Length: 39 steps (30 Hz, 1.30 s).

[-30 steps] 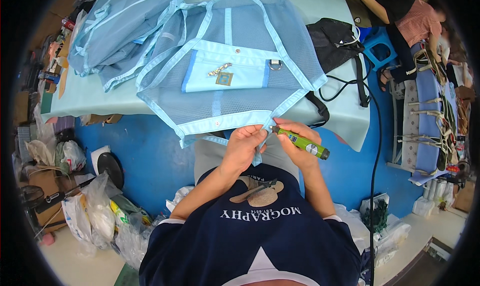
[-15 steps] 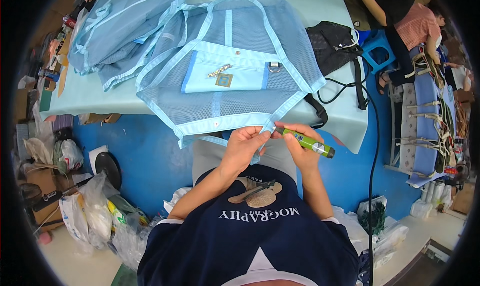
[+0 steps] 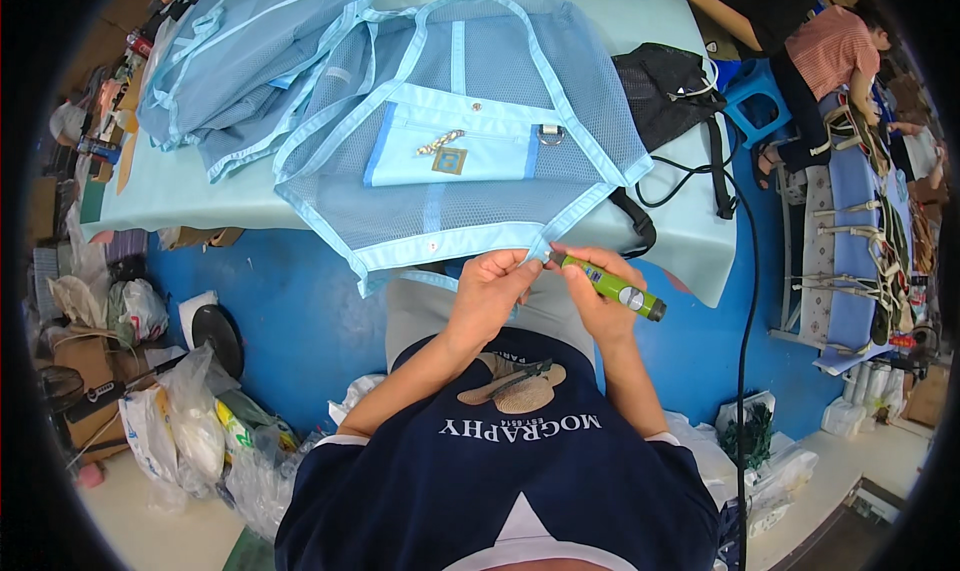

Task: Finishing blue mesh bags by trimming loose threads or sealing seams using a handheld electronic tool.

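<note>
A pale-blue mesh bag (image 3: 380,211) lies over the table edge, with a pocket (image 3: 410,161), braided cord and D-ring on it. My left hand (image 3: 490,296) pinches the bag's binding near its front corner (image 3: 537,249). Just right of it, my right hand (image 3: 598,301) grips a green, pen-shaped tool (image 3: 620,291) with a dark rear end, its tip at the binding; fingers partly hide the contact point.
Folded mesh bags (image 3: 240,61) and a black bag (image 3: 655,91) lie on the table (image 3: 150,201). A black cord (image 3: 745,371) hangs at the right. Co-workers (image 3: 830,56) are beside a blue stool (image 3: 755,106). Plastic bags (image 3: 190,431) crowd the lower left.
Over the last second my right hand and the green tool have shifted slightly rightward. My left hand still pinches the binding. The co-worker in the striped top has moved an arm.
</note>
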Motion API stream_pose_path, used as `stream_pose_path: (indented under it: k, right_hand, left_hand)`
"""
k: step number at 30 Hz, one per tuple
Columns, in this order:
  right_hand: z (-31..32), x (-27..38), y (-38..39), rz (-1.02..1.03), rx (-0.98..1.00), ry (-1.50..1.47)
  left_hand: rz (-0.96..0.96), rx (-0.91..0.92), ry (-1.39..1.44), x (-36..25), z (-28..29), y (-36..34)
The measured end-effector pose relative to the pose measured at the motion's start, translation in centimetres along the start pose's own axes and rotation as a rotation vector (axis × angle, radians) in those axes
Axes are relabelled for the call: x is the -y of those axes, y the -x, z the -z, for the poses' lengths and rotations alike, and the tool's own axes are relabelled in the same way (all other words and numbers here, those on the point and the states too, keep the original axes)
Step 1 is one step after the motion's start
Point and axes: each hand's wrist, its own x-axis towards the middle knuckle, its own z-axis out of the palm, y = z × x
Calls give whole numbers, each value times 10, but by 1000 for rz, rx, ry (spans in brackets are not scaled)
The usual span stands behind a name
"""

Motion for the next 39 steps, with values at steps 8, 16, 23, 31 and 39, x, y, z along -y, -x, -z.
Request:
stream_pose_path:
  k: [8,16,23,31,39]
  right_hand:
    - [-3,3,-1,98,-10,-7]
    - [-1,-1,-2,68,-8,-102]
    - [-1,0,-3,103,9,29]
    - [5,-1,-9,170,79,44]
    - [1,1,-6,118,20,48]
  left_hand:
    - [8,-26,25,0,-2,0]
    - [26,-55,-24,-4,-5,1]
    - [25,-47,16,2,-1,2]
    - [45,-28,31,3,1,1]
    - [39,-22,24,3,1,1]
